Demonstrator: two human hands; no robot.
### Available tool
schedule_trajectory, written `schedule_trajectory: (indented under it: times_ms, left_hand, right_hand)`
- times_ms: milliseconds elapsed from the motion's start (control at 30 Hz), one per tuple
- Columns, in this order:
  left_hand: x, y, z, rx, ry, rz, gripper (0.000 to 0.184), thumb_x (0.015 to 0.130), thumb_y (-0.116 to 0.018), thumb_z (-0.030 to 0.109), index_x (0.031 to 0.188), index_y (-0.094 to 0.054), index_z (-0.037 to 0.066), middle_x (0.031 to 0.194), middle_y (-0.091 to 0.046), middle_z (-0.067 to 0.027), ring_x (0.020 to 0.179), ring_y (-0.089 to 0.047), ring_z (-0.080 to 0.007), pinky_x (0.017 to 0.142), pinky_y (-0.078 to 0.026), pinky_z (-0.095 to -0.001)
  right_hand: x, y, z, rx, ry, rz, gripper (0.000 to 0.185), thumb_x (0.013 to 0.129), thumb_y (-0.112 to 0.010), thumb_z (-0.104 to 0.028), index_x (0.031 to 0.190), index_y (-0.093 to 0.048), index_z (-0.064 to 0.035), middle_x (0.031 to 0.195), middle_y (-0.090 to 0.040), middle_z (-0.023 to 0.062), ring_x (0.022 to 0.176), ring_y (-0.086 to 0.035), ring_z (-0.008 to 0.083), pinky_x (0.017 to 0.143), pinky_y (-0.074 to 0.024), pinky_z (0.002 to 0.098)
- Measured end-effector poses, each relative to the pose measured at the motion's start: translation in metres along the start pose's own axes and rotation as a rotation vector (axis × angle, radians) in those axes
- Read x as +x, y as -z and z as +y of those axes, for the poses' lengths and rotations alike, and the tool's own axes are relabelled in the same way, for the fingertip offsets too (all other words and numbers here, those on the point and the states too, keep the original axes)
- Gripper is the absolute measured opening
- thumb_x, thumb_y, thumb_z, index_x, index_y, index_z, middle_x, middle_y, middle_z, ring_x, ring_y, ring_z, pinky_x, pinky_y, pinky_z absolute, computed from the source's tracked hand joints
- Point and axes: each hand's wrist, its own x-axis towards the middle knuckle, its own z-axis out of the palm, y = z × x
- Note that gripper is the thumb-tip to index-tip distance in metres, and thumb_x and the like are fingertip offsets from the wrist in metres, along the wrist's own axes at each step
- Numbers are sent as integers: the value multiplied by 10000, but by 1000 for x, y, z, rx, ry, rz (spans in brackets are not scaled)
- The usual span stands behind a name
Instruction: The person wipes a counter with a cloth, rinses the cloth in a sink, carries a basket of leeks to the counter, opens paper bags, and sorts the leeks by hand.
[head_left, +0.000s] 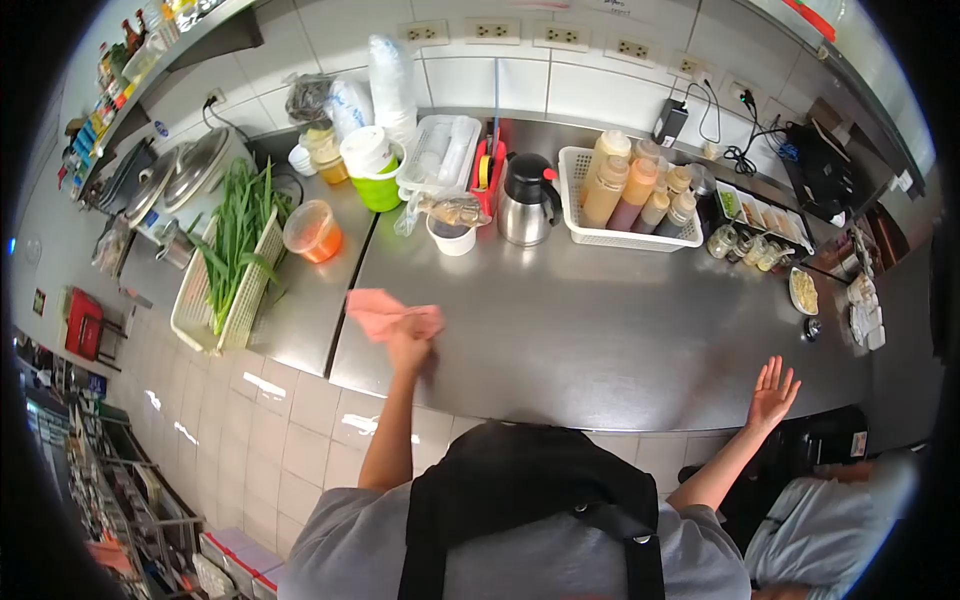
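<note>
1. pink fabric cloth: on the grey, flat steel counter, near its seam; bunched in the person's left hand.
2. handling: probably light, limp; best held by a gathered corner.
3. right hand: released, fingers spread, near the front edge.
4. room: steel surface extends between both hands.

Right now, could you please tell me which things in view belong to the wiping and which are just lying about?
Likely part of the wiping:
pink cloth, in the left hand
steel counter

Apparently just lying about:
greens
orange tub
flask
sauce bottles
spice jars
</note>
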Motion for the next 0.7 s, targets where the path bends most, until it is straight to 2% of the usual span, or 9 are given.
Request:
schedule_trajectory:
  times_ms: [67, 233, 300, 333, 367, 467, 533, 633, 700]
  left_hand:
    - [-13, -21, 30, 65, -71, -150, 177, 659, -530, -12, 803, -614, 46, 821, -637, -124, 847, -589, -317, 748, -459, -401]
    - [-35, -38, 96, -215, -86, -596, 199, 698, -554, 14, 867, -645, 62, 898, -646, -98, 944, -578, -305, 840, -457, -388]
    - [-42, -35, 110, -327, -284, -932, 219, 792, -646, 204, 952, -645, 55, 1046, -612, -129, 1069, -530, -317, 891, -444, -410]
    - [-36, -20, 134, -191, -210, -1110, 308, 822, -650, 251, 1083, -650, 88, 1156, -588, -118, 1197, -463, -309, 962, -414, -411]
    - [-40, -23, 136, -194, -204, -1114, 308, 822, -650, 251, 1083, -650, 88, 1156, -588, -118, 1197, -463, -309, 962, -414, -411]
    - [-52, -40, 148, -241, -81, -651, 423, 821, -654, 256, 1224, -603, 138, 1246, -538, -152, 1267, -401, -338, 1016, -372, -434]
    - [-49, -55, 154, 250, -182, -152, 458, 820, -663, 279, 1219, -566, 74, 1260, -502, -211, 1227, -425, -386, 995, -374, -459]
    - [-65, -96, 118, 744, -188, -37, 532, 849, -618, 294, 1272, -478, 4, 1299, -461, -234, 1212, -436, -389, 1011, -364, -421]
    - [-74, -114, 118, 492, -194, -106, 500, 872, -596, 285, 1265, -472, 2, 1292, -460, -239, 1201, -443, -388, 994, -372, -425]
  right_hand:
    - [-4, -8, 13, -63, 52, 60, 624, 939, -528, -416, 1394, -334, -35, 1475, -301, 229, 1363, -319, 344, 1071, -371, 440]
    - [13, -16, 46, 247, -243, -439, 678, 945, -502, -425, 1459, -254, -58, 1522, -221, 190, 1400, -249, 301, 1101, -316, 419]
    - [22, -25, 38, 277, -240, -419, 720, 932, -518, -433, 1479, -216, -74, 1540, -177, 175, 1411, -226, 292, 1105, -301, 428]
    - [26, -29, 29, 337, -163, -543, 739, 923, -529, -433, 1483, -204, -78, 1548, -158, 166, 1415, -212, 294, 1111, -288, 432]
    - [30, -32, 18, 393, -82, -664, 757, 915, -540, -433, 1488, -192, -81, 1555, -140, 157, 1420, -198, 296, 1116, -275, 435]
    - [39, -42, -12, 483, 33, -806, 773, 902, -547, -440, 1499, -173, -123, 1566, -107, 134, 1427, -175, 299, 1117, -260, 465]
    - [42, -48, -20, 522, 99, -899, 776, 892, -571, -396, 1501, -169, -130, 1567, -113, 130, 1415, -205, 314, 1115, -254, 473]
    - [63, -27, -10, 459, -97, -803, 687, 929, -531, -393, 1483, -230, -121, 1548, -183, 144, 1390, -269, 315, 1092, -305, 470]
    - [55, -34, 22, 150, -340, -582, 593, 958, -494, -389, 1449, -313, -110, 1505, -287, 159, 1350, -347, 311, 1053, -372, 449]
